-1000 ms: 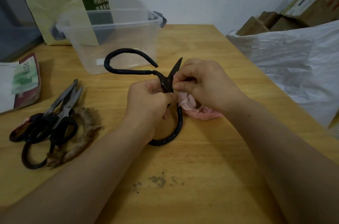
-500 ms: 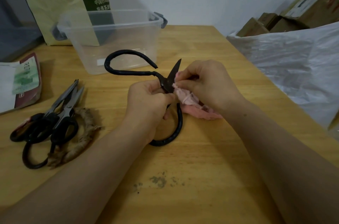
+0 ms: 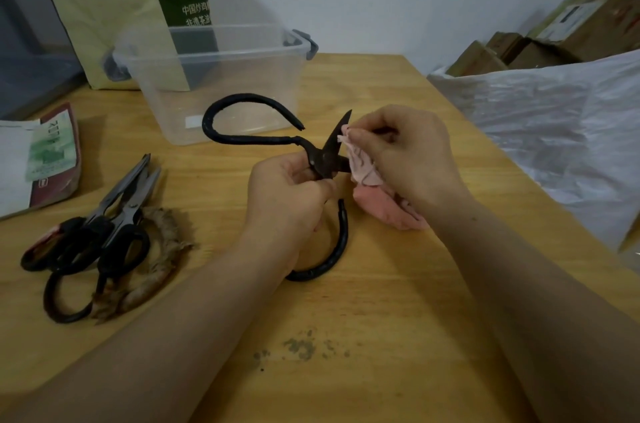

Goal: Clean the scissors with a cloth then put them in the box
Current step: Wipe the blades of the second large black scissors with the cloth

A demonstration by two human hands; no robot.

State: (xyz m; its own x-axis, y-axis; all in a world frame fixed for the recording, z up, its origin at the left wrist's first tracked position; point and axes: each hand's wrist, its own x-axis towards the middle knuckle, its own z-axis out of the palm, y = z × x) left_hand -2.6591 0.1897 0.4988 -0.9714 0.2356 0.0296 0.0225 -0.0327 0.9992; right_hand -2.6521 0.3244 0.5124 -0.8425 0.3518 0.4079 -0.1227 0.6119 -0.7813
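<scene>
Black iron scissors [image 3: 242, 138] with big looped handles are held over the middle of the wooden table. My left hand [image 3: 287, 200] grips them just below the pivot, blades spread apart. My right hand [image 3: 405, 155] pinches a pink cloth [image 3: 363, 166] against the upper blade, near its tip; the rest of the cloth trails onto the table. The clear plastic box [image 3: 214, 83], without a lid and with nothing in it, stands behind the scissors.
Several other scissors [image 3: 104, 225] lie heaped at the left, one with rope-wrapped handles. A packet [image 3: 38, 162] lies at the far left, a paper bag [image 3: 104, 6] behind the box. A white plastic sheet [image 3: 554, 131] and cardboard boxes [image 3: 554, 37] crowd the right edge.
My right hand has slid the pink cloth up along the blade toward its tip. The left hand keeps its grip on the scissors, almost still.
</scene>
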